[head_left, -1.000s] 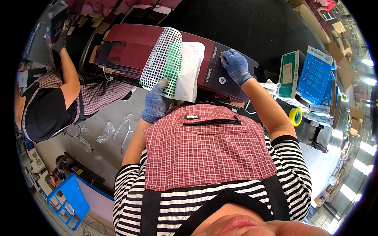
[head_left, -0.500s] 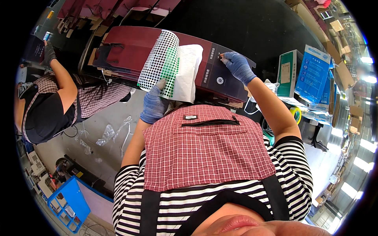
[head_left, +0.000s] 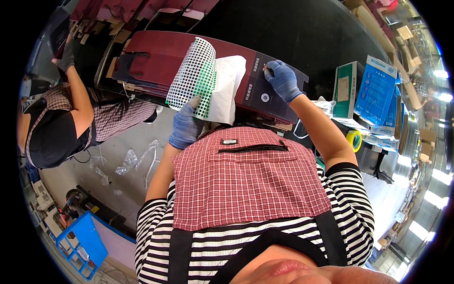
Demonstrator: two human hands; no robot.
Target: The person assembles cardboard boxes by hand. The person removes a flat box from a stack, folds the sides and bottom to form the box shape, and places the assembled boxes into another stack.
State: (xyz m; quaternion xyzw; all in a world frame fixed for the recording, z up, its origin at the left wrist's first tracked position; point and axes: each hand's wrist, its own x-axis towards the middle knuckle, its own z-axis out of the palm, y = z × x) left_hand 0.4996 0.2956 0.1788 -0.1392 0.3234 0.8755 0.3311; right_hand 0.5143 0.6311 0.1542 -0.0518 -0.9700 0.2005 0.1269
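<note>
right hand [head_left: 283, 81] more curled than before at the dark panel [head_left: 276, 103], hold unclear, dotted sheet [head_left: 191, 71] in left hand's [head_left: 185, 128] clasp

Your blue-gloved left hand [head_left: 186, 125] grips the lower edge of a curled sheet of black and green dots [head_left: 191, 75], its white part turned up at the right. The sheet lies across a stack of dark red card pieces [head_left: 158, 53] on the black bench [head_left: 288, 31]. Your right hand [head_left: 283, 80], gloved too, has its fingertips at the stack's dark end panel [head_left: 279, 108]. To your right are a green box [head_left: 346, 87], a blue box [head_left: 377, 90] and a yellow tape roll [head_left: 353, 140]; to your left, a co-worker [head_left: 52, 130] holds a dark piece [head_left: 58, 34].
</note>
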